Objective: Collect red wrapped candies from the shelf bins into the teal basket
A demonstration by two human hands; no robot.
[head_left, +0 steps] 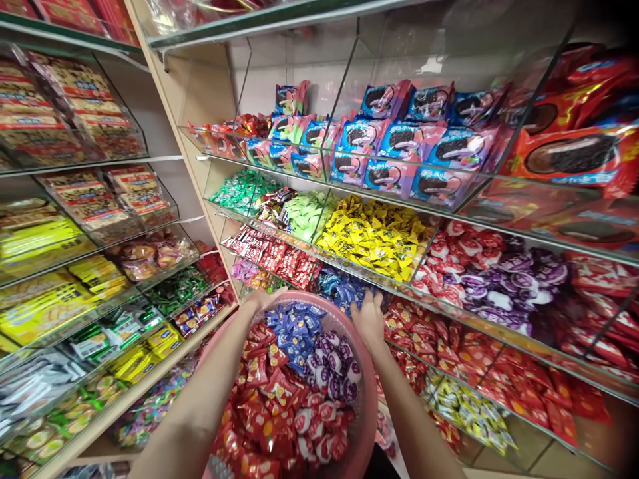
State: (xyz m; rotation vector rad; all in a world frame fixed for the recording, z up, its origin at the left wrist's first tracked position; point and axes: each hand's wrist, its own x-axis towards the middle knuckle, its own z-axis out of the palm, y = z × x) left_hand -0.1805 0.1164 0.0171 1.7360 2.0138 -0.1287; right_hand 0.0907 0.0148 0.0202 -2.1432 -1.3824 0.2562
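Observation:
A pink plastic basket (363, 406) sits low in the middle, full of wrapped sweets: red ones, blue ones (294, 327) and purple-and-white ones (333, 367). My left hand (260, 299) curls over the basket's far left rim. At the far right rim my right hand (368, 314) reaches into the shelf compartment of blue-wrapped sweets (340, 286), fingers bent down among them. Its fingertips are hidden in the wrappers, so what they grip cannot be made out.
Glass-fronted shelves fill the view. Ahead are sandwich-biscuit packs (399, 143), green sweets (244, 189), yellow sweets (374, 236), and red and purple sweets (494, 279). The left shelving (100, 266) holds boxed biscuits and wafers. A wooden upright (190, 133) divides the two units.

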